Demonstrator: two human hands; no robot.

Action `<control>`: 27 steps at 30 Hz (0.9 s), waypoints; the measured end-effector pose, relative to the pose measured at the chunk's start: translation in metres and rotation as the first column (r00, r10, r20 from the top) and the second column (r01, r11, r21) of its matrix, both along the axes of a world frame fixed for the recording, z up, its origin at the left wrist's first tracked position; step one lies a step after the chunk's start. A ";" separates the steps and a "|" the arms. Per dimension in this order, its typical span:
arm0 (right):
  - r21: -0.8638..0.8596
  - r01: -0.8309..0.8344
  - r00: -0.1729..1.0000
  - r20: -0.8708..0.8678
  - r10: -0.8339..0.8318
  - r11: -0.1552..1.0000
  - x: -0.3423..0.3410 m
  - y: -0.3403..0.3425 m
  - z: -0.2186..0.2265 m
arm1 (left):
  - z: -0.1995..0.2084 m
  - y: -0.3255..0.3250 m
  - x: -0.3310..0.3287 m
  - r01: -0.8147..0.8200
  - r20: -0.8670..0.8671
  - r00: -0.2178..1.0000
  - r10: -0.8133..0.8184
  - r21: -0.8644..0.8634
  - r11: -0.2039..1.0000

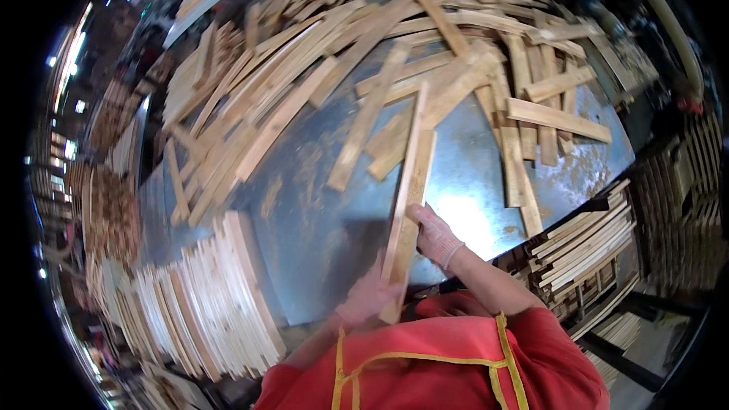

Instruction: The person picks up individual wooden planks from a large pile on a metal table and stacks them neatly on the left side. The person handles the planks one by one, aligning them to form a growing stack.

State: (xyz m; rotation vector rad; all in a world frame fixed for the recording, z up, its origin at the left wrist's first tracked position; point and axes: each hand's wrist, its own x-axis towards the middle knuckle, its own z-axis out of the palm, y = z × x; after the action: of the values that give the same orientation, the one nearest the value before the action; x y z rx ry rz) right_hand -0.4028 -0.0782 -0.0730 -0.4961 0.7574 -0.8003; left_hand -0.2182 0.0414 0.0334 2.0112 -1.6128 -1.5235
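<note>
Sawdust-dusted metal table (319, 205), loose wood slats (288, 91) heaped across, both hands (437, 235) gripping one long slat (408, 197).

- A grey metal surface (319, 212), dusted with sawdust, carries the wood
- Loose wooden slats (304, 83) lie heaped across its far side
- A neat row of slats on edge (205, 296) stands at its near left
- More scattered slats (531, 114) lie on its right part
</note>
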 end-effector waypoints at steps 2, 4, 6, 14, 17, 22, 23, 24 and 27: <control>0.190 0.077 0.990 0.100 -0.097 0.979 0.054 0.022 0.014 | 0.015 0.035 0.041 0.184 0.161 0.966 -0.202 0.119 0.976; 0.170 0.031 0.999 0.030 -0.036 0.985 0.100 0.054 0.001 | 0.026 0.061 0.078 0.362 0.200 0.892 -0.405 0.221 0.906; 0.170 0.007 0.995 -0.096 0.010 0.985 0.146 0.087 0.031 | 0.011 0.076 0.090 0.126 0.400 0.908 -0.126 0.028 0.992; -0.112 -0.664 0.719 -0.366 0.591 0.739 0.207 0.120 0.065 | -0.026 0.097 0.152 -0.437 0.343 0.800 0.493 -0.231 0.869; -0.107 -0.758 0.630 -0.378 0.679 0.644 0.230 0.120 0.064 | -0.042 0.110 0.165 -0.348 0.495 0.729 0.474 -0.328 0.878; -0.194 -0.781 0.623 -0.179 0.761 0.593 0.229 0.077 0.020 | -0.033 0.076 0.177 -0.440 0.662 0.679 0.318 0.019 0.898; -0.261 -0.763 0.642 -0.207 0.738 0.591 0.224 0.056 0.009 | -0.035 0.074 0.174 -0.404 0.675 0.656 0.339 -0.066 0.912; -0.282 -0.674 0.737 -0.204 0.644 0.683 0.214 0.030 0.003 | -0.040 0.079 0.167 -0.366 0.682 0.637 0.360 -0.144 0.920; -0.525 -0.785 0.577 -0.813 0.078 0.327 0.187 -0.117 0.033 | -0.051 0.082 0.157 -0.363 0.664 0.633 0.398 -0.200 0.910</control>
State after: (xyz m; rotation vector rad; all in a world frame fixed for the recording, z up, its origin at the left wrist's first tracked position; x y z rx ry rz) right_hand -0.2159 -0.1953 -0.0399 -2.0083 0.7238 -0.3166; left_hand -0.0617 0.1230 -0.0180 2.8664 -1.2131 -0.5704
